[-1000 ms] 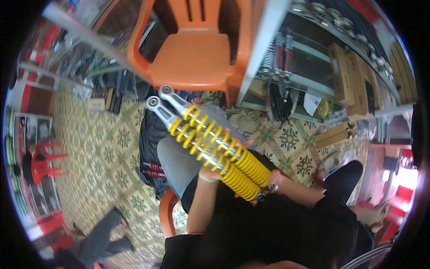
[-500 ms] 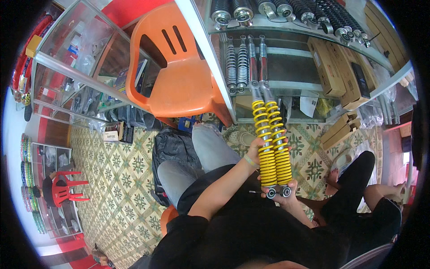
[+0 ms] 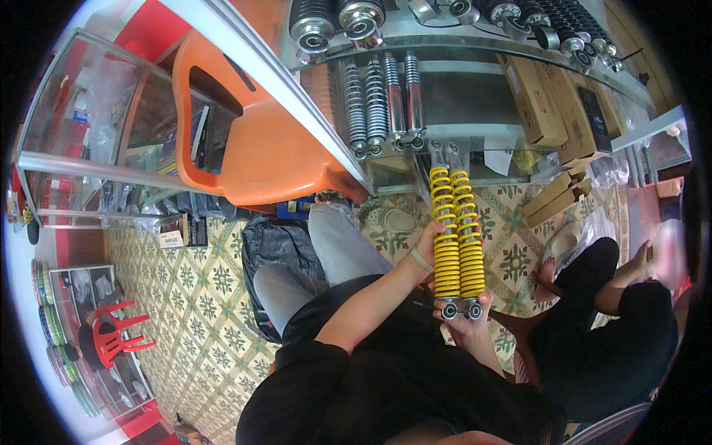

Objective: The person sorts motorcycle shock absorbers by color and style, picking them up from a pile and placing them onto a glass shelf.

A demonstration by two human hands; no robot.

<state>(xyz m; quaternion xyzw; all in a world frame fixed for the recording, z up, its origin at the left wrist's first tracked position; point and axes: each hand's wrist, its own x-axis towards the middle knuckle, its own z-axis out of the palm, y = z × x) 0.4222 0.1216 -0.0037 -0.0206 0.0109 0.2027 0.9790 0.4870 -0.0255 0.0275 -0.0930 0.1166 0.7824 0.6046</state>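
Two yellow-sprung shock absorbers (image 3: pixel 457 237) lie side by side in both my hands, over my lap. Around the middle of the left one's coil, my left hand (image 3: pixel 427 243) is closed, its wrist wearing a pale band. My right hand (image 3: pixel 473 315) grips the pair from beneath at the near ends, by the two round mounting eyes (image 3: pixel 460 310). Their grey far ends point at the glass display case. Parts of my fingers are hidden behind the springs.
On the case's lower shelf stand several chrome shock absorbers (image 3: pixel 382 100) and cardboard boxes (image 3: pixel 538 104); black-sprung ones (image 3: pixel 361 22) lie above. An orange chair (image 3: pixel 274 148) stands at left. A seated person in black (image 3: pixel 608 326) is at right. A black bag (image 3: pixel 278 256) lies on the tiled floor.
The view has shifted, so the display case and orange chair appear nearer. The yellow shock absorbers' far ends have drawn away from the shelf. Both hands keep their grip.
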